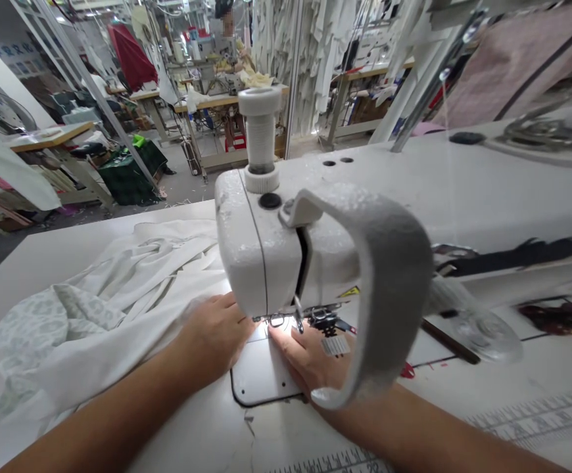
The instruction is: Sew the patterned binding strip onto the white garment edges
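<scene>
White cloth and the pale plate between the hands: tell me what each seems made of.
White cloth: probably woven textile, matte, judging by its soft folds; fibre unclear. Pale plate: likely metal, smooth, given its faint sheen and crisp edges; possibly coated.

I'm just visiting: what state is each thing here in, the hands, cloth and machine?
Left hand: fingers bent, near the needle area.
Right hand: under the machine's head, partly hidden.
White cloth: rumpled.
Patterned cloth: bunched up.
Sewing machine: lit beneath its head; can't tell whether it's stitching.
</scene>
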Motion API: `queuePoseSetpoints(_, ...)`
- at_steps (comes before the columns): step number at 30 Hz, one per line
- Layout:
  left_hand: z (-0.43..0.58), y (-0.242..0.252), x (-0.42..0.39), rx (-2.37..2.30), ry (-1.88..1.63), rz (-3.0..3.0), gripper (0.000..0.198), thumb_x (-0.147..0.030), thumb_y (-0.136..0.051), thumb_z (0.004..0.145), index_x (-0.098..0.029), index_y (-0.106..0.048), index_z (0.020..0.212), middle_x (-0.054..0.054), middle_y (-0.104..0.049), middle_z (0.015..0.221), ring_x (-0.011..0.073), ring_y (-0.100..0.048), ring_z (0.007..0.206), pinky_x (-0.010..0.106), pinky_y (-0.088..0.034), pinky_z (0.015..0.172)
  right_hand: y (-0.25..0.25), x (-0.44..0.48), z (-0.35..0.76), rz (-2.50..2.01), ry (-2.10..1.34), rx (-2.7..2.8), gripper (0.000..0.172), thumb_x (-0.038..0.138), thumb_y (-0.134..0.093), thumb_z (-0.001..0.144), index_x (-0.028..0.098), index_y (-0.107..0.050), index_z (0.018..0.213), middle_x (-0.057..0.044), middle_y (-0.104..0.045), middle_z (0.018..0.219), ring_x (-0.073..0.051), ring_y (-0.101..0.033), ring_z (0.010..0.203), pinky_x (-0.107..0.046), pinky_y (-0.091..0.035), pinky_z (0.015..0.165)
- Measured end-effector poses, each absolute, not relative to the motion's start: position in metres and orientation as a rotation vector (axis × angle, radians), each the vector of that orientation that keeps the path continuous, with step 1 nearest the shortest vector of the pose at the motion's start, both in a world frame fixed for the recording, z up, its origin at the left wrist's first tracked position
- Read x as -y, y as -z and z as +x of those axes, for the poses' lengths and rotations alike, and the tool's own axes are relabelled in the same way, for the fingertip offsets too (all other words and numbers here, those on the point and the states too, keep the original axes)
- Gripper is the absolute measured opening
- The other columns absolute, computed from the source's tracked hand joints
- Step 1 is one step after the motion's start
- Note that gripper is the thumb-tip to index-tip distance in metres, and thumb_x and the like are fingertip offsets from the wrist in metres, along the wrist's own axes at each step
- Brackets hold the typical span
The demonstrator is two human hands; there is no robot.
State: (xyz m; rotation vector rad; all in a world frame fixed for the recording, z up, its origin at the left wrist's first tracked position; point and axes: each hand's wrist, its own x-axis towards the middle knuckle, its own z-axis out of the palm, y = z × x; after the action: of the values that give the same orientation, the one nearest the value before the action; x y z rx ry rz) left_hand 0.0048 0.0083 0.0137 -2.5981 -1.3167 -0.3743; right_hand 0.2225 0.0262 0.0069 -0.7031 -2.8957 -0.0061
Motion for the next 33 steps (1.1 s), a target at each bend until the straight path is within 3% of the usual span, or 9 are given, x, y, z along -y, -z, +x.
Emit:
queuePoseSetpoints(5, 0.011, -0.022, -0.005, 1.346, 0.393, -2.506, 0.027, -0.004, -0.040, 0.081, -0.018, -0.054, 0.063, -0.001, -0.042, 0.054, 0.0158, -0.050, 0.067, 0.027, -0.037, 0.060, -0.010, -0.028, 0.220, -0.766, -0.099, 2.893, 0.023, 0.001, -0.056, 0.071, 0.019, -0.064, 0.084, -0.001, -0.058, 0.057, -0.017, -0.048, 0.055, -0.030, -0.027, 0.052)
queuePoseSetpoints(16, 0.008, -0.016, -0.008, 1.335, 0.415, -2.527, 0.028, -0.011, -0.041, 0.088, -0.020, -0.055, 0.066, 0.001, -0.051, 0.057, 0.0167, -0.050, 0.063, 0.029, -0.038, 0.058, -0.022, -0.028, 0.222, -0.823, -0.210, 2.782, 0.024, 0.010, -0.056, 0.077, 0.015, -0.066, 0.098, -0.004, -0.058, 0.066, -0.015, -0.045, 0.058, -0.028, -0.024, 0.051)
queuePoseSetpoints(20, 0.000, -0.011, -0.007, 1.342, 0.361, -2.618, 0.022, -0.006, -0.043, 0.083, -0.019, -0.061, 0.084, 0.002, -0.059, 0.068, 0.0182, -0.055, 0.070, 0.029, -0.042, 0.061, -0.029, -0.027, 0.220, -0.910, -0.268, 2.773, 0.024, 0.007, -0.055, 0.075, 0.015, -0.065, 0.094, -0.002, -0.053, 0.062, -0.014, -0.040, 0.057, -0.028, -0.019, 0.050)
queuePoseSetpoints(24, -0.008, -0.022, 0.011, 1.458, 0.281, -2.632, 0.035, -0.002, -0.040, 0.084, -0.016, -0.056, 0.112, 0.007, -0.065, 0.094, 0.0210, -0.060, 0.085, 0.033, -0.048, 0.070, -0.027, -0.025, 0.219, -0.947, -0.268, 2.778, 0.019, 0.005, -0.050, 0.077, 0.016, -0.064, 0.082, -0.002, -0.054, 0.064, -0.012, -0.039, 0.055, -0.028, -0.018, 0.049)
queuePoseSetpoints(26, -0.009, -0.028, 0.030, 1.491, 0.249, -2.638, 0.038, 0.000, -0.038, 0.084, -0.014, -0.054, 0.115, 0.009, -0.066, 0.098, 0.0217, -0.061, 0.086, 0.035, -0.051, 0.072, -0.024, -0.023, 0.220, -0.936, -0.247, 2.780, 0.026, 0.004, -0.050, 0.077, 0.015, -0.065, 0.094, -0.003, -0.058, 0.069, -0.012, -0.041, 0.057, -0.029, -0.018, 0.050)
queuePoseSetpoints(30, 0.009, -0.036, 0.076, 1.619, 0.010, -2.729, 0.045, 0.003, -0.042, 0.074, -0.013, -0.054, 0.115, 0.009, -0.067, 0.090, 0.0198, -0.062, 0.072, 0.032, -0.053, 0.064, -0.018, -0.019, 0.219, -0.876, -0.193, 2.791, 0.059, -0.002, -0.051, 0.068, 0.014, -0.055, 0.125, -0.004, -0.063, 0.076, -0.013, -0.043, 0.058, -0.030, -0.016, 0.051)
queuePoseSetpoints(33, 0.029, -0.051, 0.091, 1.596, -0.164, -2.849, 0.034, 0.002, -0.046, 0.071, -0.016, -0.060, 0.096, 0.004, -0.066, 0.077, 0.0159, -0.060, 0.060, 0.025, -0.050, 0.056, -0.015, -0.017, 0.216, -0.823, -0.162, 2.785, 0.051, -0.001, -0.053, 0.069, 0.014, -0.059, 0.118, -0.004, -0.063, 0.078, -0.013, -0.043, 0.059, -0.031, -0.016, 0.051)
